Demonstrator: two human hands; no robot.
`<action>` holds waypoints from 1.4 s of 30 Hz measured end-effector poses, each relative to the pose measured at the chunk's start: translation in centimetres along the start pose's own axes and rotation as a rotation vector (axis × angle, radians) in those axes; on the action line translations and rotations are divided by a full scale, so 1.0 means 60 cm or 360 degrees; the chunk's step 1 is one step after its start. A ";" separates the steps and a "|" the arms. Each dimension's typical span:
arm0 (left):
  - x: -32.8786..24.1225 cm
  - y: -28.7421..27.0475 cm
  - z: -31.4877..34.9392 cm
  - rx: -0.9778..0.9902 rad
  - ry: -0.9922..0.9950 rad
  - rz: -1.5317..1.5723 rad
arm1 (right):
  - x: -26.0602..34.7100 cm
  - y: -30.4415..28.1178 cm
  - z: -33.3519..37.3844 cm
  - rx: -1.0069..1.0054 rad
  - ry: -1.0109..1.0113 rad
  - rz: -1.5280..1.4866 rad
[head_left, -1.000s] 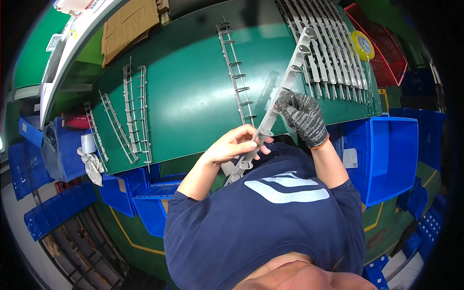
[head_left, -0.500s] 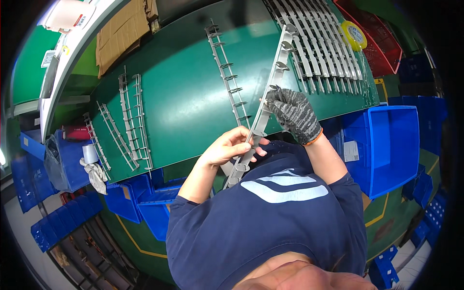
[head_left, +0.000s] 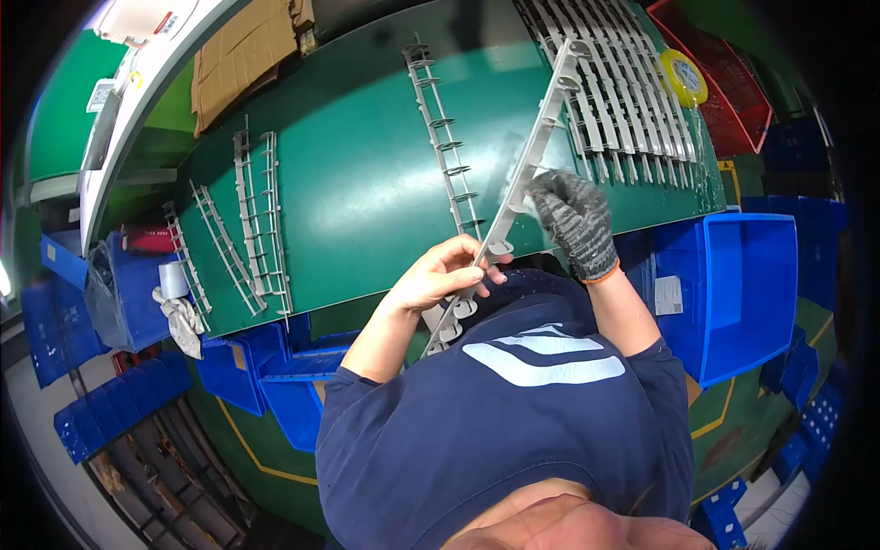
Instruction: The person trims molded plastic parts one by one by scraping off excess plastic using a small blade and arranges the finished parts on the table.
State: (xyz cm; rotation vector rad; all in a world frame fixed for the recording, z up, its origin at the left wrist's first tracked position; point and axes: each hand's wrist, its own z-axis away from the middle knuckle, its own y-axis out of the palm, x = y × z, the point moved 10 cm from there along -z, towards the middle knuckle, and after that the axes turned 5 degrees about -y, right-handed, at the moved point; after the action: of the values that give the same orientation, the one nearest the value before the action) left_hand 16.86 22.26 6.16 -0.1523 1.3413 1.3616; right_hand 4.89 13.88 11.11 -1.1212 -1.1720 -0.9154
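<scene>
A long grey strip with rounded tabs along one edge slants up from my chest over the green table. My bare left hand grips its lower part, thumb on the near face and fingertips showing beyond the edge. My right hand, in a grey knitted glove with an orange cuff, is beside the strip's middle with its fingers curled in. What sits in those fingers, if anything, is blurred. Behind the strip, a similar ladder-like grey part lies on the table.
Rows of grey strips lie at the far right of the green table, beside a yellow tape roll and a red crate. Several ladder-like parts lie left. A blue bin stands right, cardboard far left.
My gloved right hand has moved right and slightly down, off the strip's edge. The dark tip seen at its fingers no longer shows. My left hand keeps its grip as the strip tilts slightly.
</scene>
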 end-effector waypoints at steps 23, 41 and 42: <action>-0.004 -0.018 0.000 -0.0157 0.0034 -0.0142 | -0.035 -0.026 -0.006 -0.0280 0.0051 -0.0157; -0.054 -0.030 0.003 -0.0767 0.0294 -0.0975 | 0.031 0.065 0.040 0.0314 -0.0816 0.0942; -0.053 -0.030 0.002 -0.0764 0.0301 -0.0977 | 0.028 0.065 0.045 0.0310 -0.0821 0.0947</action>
State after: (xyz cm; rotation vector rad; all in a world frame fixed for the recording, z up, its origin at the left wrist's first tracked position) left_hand 19.31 19.91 7.47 -0.9566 0.9711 1.1228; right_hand 8.35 17.40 12.12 -1.4770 -1.1942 -0.0479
